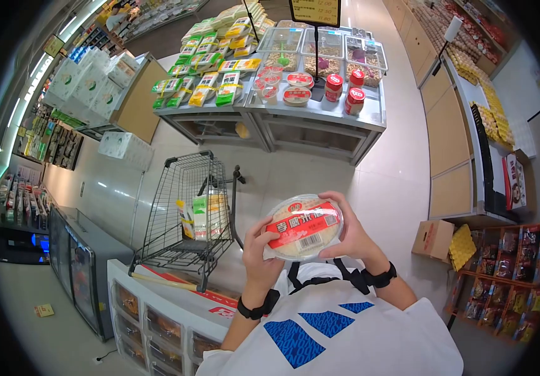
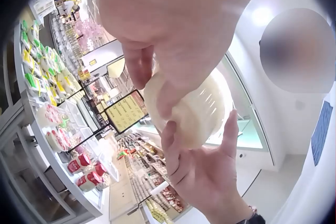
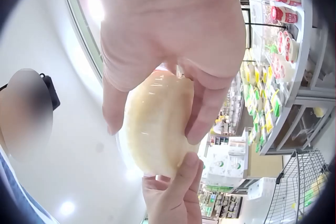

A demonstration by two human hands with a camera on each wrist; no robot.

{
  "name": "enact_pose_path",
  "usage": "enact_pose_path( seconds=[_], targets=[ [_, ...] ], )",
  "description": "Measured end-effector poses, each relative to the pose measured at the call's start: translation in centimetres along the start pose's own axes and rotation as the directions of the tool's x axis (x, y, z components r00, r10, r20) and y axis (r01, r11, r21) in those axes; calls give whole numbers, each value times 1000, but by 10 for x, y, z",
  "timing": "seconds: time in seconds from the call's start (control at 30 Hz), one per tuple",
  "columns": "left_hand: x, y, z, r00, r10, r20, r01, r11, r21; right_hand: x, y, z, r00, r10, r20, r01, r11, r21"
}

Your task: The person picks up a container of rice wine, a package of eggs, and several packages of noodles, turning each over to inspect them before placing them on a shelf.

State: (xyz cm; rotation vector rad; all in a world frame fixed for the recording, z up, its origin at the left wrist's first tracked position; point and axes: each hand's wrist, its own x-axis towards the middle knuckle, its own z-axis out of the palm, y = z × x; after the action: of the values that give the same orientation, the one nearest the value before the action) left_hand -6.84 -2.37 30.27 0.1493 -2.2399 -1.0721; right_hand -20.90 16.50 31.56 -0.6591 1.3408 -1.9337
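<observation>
A round, clear plastic tub of rice wine (image 1: 301,227) with pale contents and a red label is held in front of the chest, its labelled lid tilted up toward the head camera. My left hand (image 1: 262,254) grips its left side, thumb on the lid's edge. On the opposite side my right hand (image 1: 353,232) holds the rim with curled fingers. From the left wrist, the tub's pale, ribbed side (image 2: 202,111) shows between both hands. The right wrist view has the tub's smooth side (image 3: 157,121) below my right palm, with left fingertips (image 3: 188,169) at its lower end.
A wire shopping cart (image 1: 179,213) with several packages stands ahead to the left. Beyond it, a display table (image 1: 320,119) bears similar tubs (image 1: 297,95), red-capped jars (image 1: 354,100) and bagged goods (image 1: 204,88). A shelf counter (image 1: 452,125) and a cardboard box (image 1: 433,238) are at right.
</observation>
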Motion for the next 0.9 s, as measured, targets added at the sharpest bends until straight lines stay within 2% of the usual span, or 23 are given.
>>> enact_pose_path(
  seconds=[0.07,0.13,0.17,0.23,0.27,0.33,0.37,0.43,0.47,0.5,0.53,0.57,0.6,0.67,0.73,0.8,0.83,0.9],
  targets=[
    [10,0,3,999,-2,-34,1,999,-46,5,-6,0,1000,-13,-8,13,1000,-7],
    [23,-4,4,996,-30,81,30,1000,10,16,-10,1,999,-45,-14,45,998,-40],
    [32,-6,5,997,-26,78,26,1000,8,24,-10,0,999,-49,-12,48,998,-44],
    [51,-12,7,974,15,227,-3,999,-53,42,-9,-1,990,-140,30,143,971,-190],
    [58,-18,9,975,16,221,-3,998,-55,53,-12,-1,990,-139,35,143,970,-195],
    [71,-36,16,970,-67,233,117,971,-208,77,-21,4,993,-109,39,115,896,-428],
    [73,-50,21,971,-75,225,124,970,-210,90,-28,9,994,-101,46,111,895,-433],
    [84,-81,30,977,-76,201,148,917,-371,125,-47,22,972,-154,176,232,736,-636],
    [91,-92,28,980,-74,186,141,917,-373,143,-52,28,970,-154,189,241,730,-640],
    [97,-101,25,931,-190,313,350,709,-612,159,-56,32,960,-139,242,263,733,-627],
    [101,-110,24,852,-251,459,523,395,-755,173,-60,36,949,-112,296,278,740,-612],
    [104,-125,20,843,-176,509,538,321,-779,186,-65,41,948,-71,311,253,760,-599],
    [109,-136,19,846,-191,497,532,316,-785,200,-63,42,944,-56,326,252,762,-597],
    [125,-154,19,845,-81,528,534,112,-838,228,-59,43,947,-72,313,241,803,-544],
    [149,-155,12,853,-116,509,518,72,-852,249,-55,51,948,-103,302,251,824,-508],
    [160,-163,7,835,-142,532,498,-216,-839,265,-47,55,966,-191,176,246,890,-385],
    [169,-165,6,830,-138,541,507,-218,-834,272,-46,52,967,-193,165,244,890,-385],
    [190,-165,4,821,-232,522,512,-104,-853,286,-46,43,958,-192,213,267,868,-419]
  ],
)
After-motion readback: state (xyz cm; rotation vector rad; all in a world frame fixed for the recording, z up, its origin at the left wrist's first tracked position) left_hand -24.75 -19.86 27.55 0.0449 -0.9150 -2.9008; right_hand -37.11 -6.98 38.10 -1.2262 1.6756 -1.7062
